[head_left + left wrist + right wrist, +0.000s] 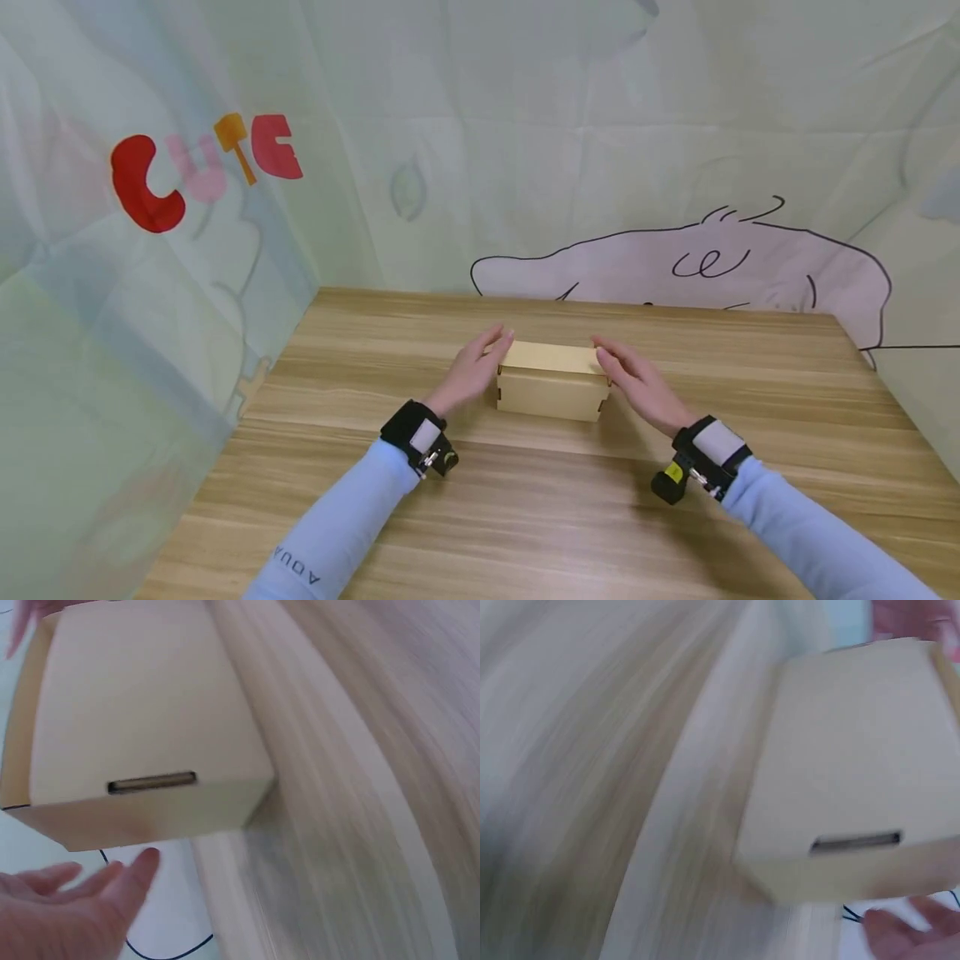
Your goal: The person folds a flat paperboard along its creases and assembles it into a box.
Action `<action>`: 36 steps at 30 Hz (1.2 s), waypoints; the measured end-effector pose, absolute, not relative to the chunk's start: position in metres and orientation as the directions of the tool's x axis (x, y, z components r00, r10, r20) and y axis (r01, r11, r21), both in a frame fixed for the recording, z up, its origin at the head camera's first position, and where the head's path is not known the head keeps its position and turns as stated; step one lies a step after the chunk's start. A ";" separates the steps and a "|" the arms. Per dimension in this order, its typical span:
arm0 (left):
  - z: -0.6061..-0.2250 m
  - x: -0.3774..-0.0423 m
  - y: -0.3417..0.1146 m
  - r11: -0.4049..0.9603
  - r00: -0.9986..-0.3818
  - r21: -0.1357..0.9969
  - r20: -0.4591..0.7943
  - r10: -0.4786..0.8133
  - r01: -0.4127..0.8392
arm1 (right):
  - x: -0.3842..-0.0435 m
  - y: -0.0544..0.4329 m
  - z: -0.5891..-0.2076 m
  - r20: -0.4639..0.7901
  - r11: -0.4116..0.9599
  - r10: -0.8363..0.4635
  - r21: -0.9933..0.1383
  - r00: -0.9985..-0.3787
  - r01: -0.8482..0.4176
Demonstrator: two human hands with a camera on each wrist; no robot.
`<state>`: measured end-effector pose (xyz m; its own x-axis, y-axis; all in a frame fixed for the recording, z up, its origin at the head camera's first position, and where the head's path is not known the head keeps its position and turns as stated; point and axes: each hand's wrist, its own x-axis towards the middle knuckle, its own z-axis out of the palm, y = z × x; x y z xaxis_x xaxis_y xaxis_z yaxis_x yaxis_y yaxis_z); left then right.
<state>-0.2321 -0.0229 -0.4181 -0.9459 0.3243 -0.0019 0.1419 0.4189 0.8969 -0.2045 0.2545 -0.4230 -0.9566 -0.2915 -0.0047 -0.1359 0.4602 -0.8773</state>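
Note:
A small pale tan box [551,395] with notched corners stands on the wooden table, its long side towards me. At its left end is my left hand [468,373], fingers extended and fingertips close by the top edge. On the opposite end, my right hand [643,385] has its thumb and fingers at the upper edge. The left wrist view shows a dark slot in the box [150,705] and a small gap between its end and my relaxed left fingers. My right fingers [907,934] appear just past the box end in the right wrist view.
The wood-grain table [570,517] extends around the box on every side. A printed cloth backdrop [525,167] rises behind and to the left, with coloured letters and a line-drawn figure. Both wrists carry black strapped cameras.

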 end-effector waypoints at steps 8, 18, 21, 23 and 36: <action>-0.413 -0.236 -0.022 0.295 -0.931 0.951 -0.187 0.314 -0.091 | -0.211 0.253 -0.417 -0.259 0.264 -0.339 -0.949 -0.905 0.173; -0.416 -0.236 -0.022 0.258 -0.922 0.957 -0.215 0.322 -0.133 | -0.212 0.253 -0.420 -0.279 0.206 -0.355 -0.954 -0.892 0.216; -0.418 -0.235 -0.022 0.254 -0.921 0.959 -0.209 0.328 -0.127 | -0.212 0.252 -0.421 -0.279 0.202 -0.351 -0.955 -0.894 0.219; -0.418 -0.235 -0.022 0.255 -0.922 0.959 -0.205 0.328 -0.123 | -0.212 0.252 -0.421 -0.277 0.205 -0.347 -0.955 -0.896 0.216; -0.424 -0.234 -0.021 0.264 -0.932 0.959 -0.186 0.312 -0.103 | -0.210 0.253 -0.425 -0.308 0.223 -0.332 -0.944 -0.892 0.243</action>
